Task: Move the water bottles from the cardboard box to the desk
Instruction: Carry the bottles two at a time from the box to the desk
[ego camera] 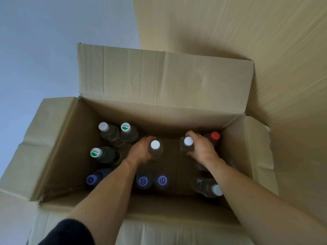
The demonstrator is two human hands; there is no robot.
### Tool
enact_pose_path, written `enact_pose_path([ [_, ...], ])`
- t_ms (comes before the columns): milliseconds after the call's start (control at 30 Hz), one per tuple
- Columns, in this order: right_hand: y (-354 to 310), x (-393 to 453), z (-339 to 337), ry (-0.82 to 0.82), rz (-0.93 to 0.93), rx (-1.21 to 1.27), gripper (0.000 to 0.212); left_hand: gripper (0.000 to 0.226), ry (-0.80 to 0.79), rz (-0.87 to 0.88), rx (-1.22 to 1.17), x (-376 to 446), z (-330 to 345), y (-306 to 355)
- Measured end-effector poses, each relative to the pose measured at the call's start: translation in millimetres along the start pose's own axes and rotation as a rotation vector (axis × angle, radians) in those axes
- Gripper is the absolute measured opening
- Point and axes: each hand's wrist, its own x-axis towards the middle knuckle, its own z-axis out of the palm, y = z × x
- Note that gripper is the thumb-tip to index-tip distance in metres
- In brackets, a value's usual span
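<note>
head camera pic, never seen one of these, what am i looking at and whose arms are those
The camera sits on a person's head and looks down, so the two bare arms are the wearer's own. There is no robot. Below them is an open cardboard box with water bottles standing inside. The left hand has its fingers around a white-capped bottle. The right hand grips another white-capped bottle. Still in the box are bottles with green-and-white caps, purple caps, a red cap and more white ones. No desk is in view.
</note>
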Motion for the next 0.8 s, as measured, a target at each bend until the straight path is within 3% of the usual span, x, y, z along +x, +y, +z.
enact_pose_path([
  [200, 4.1, 5.6, 18.4, -0.064, 0.007, 0.011, 0.083, 0.07, 0.023, -0.032, -0.07, 9.6, 11.3, -12.4],
  [600, -0.5, 13.5, 35.4, 0.015, -0.09, 0.071, 0.059, 0.062, 0.034, 0.031, -0.056, 17.1, 4.0, -12.7],
  [800, 1.3, -5.9, 6.2, -0.078, 0.03, 0.423, 0.065, 0.058, -0.079, -0.013, -0.303, -8.9, -36.8, 6.9],
])
